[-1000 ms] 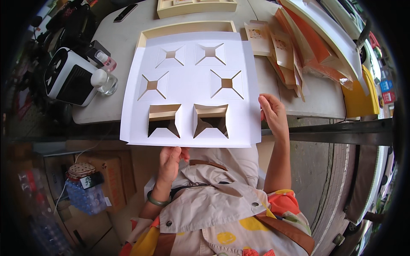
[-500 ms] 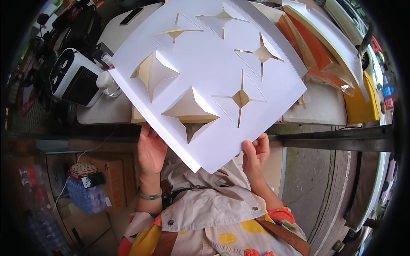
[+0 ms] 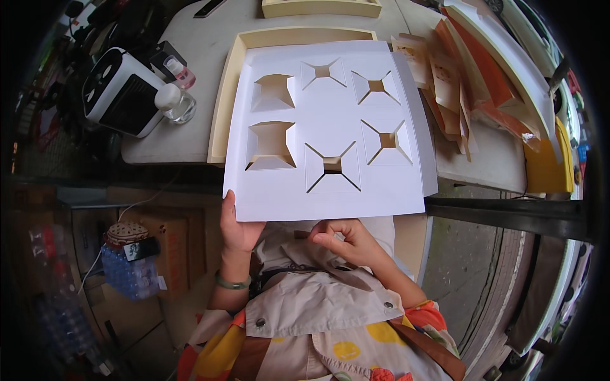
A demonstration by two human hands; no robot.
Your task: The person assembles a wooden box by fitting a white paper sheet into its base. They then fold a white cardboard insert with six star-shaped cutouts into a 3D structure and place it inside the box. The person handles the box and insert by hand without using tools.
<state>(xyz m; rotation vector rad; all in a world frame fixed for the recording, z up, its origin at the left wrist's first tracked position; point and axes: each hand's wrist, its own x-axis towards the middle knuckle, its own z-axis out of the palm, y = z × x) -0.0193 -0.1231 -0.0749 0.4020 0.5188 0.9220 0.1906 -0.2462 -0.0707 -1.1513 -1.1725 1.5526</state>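
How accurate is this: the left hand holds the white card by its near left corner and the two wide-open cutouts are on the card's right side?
Not quite: the head view shows the two wide-open cutouts on the left side of the white card. The left hand is as you say.

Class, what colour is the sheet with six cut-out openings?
The sheet is plain white, showing best in the head view.

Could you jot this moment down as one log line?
left hand: holds white insert, near-left corner | right hand: by near edge, contact unclear | insert: two of six cutouts wide open, partly over cream tray
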